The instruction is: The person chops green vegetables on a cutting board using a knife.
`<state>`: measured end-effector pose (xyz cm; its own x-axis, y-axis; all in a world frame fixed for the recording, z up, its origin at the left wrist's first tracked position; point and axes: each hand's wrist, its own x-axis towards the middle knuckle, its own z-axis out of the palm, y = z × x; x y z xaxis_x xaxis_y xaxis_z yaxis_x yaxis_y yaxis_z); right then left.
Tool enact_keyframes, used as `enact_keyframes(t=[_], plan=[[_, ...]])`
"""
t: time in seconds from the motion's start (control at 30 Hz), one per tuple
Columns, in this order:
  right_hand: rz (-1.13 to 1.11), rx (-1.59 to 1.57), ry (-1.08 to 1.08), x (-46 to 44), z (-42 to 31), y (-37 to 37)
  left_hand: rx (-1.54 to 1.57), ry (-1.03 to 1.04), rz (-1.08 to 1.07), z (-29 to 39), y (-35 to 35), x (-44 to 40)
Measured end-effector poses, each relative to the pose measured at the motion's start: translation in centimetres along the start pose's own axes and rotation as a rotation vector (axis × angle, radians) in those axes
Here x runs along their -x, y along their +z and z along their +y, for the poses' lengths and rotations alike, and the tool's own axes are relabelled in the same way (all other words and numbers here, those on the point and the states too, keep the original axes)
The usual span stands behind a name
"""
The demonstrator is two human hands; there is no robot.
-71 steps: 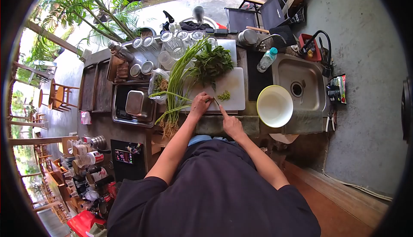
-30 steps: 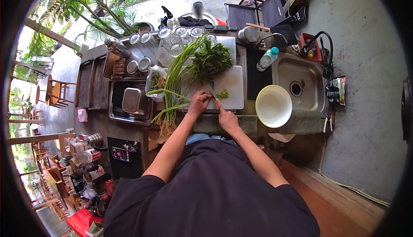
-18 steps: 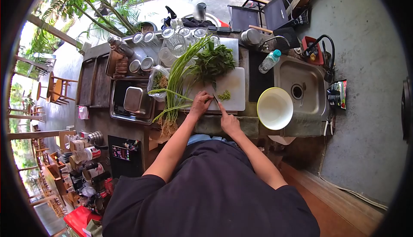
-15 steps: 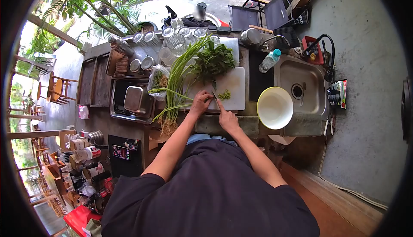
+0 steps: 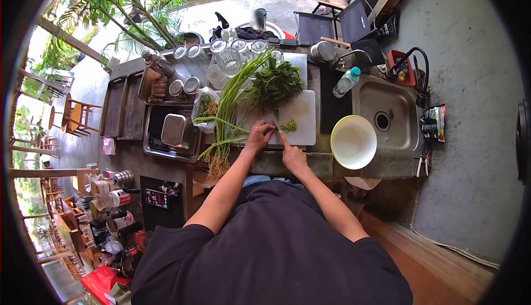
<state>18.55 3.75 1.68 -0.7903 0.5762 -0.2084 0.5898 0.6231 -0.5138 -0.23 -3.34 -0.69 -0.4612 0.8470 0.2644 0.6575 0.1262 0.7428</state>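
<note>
My right hand (image 5: 294, 158) is closed around a small knife (image 5: 276, 124), its index finger stretched along the blade, over the front of a white cutting board (image 5: 304, 108). Just left of the blade, my left hand (image 5: 259, 135) has its fingers pinched together at the board; what they hold is hidden. Finely chopped green pieces (image 5: 289, 125) lie right of the knife. Long green stems (image 5: 225, 103) with roots (image 5: 217, 164) lie across the board's left side and hang over the front edge. A bunch of leafy greens (image 5: 276, 83) rests at the back of the board.
A white bowl with a yellow-green rim (image 5: 354, 141) stands right of the board, before a sink (image 5: 398, 106). A water bottle (image 5: 346, 82) stands behind it. Several glasses (image 5: 229, 61) stand at the back; metal trays (image 5: 171, 130) and a plastic bag (image 5: 206, 106) are left.
The whole view has shifted slightly. Both hands and the knife stay in nearly the same place on the board.
</note>
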Motion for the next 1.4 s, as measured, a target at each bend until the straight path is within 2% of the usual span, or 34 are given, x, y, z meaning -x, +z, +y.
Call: enact_keyframes(t=[0.27, 0.6, 0.67, 0.77, 0.9, 1.1, 1.4], plan=[[-0.076, -0.030, 0.023, 2.8, 0.7, -0.9, -0.002, 0.022, 0.019, -0.2, 0.2, 0.1], [-0.013, -0.028, -0.018, 2.9, 1.4, -0.6, 0.028, 0.020, 0.021, 0.2, 0.1, 0.1], [0.030, -0.034, 0.051, 2.8, 1.4, -0.6, 0.009, 0.011, 0.025, 0.1, 0.1, 0.1], [0.047, -0.075, 0.036, 2.7, 1.8, -0.4, 0.010, 0.014, 0.038, 0.4, 0.1, 0.2], [0.010, -0.093, 0.032, 2.8, 1.2, -1.3, 0.015, 0.016, 0.043, 0.6, -0.2, 0.1], [-0.026, -0.082, -0.020, 2.9, 0.1, -2.1, 0.081, -0.101, 0.017, 1.2, -0.7, 0.0], [-0.038, -0.056, 0.004, 2.9, -0.1, -1.9, 0.051, -0.007, 0.030, 0.2, -0.1, 0.2]])
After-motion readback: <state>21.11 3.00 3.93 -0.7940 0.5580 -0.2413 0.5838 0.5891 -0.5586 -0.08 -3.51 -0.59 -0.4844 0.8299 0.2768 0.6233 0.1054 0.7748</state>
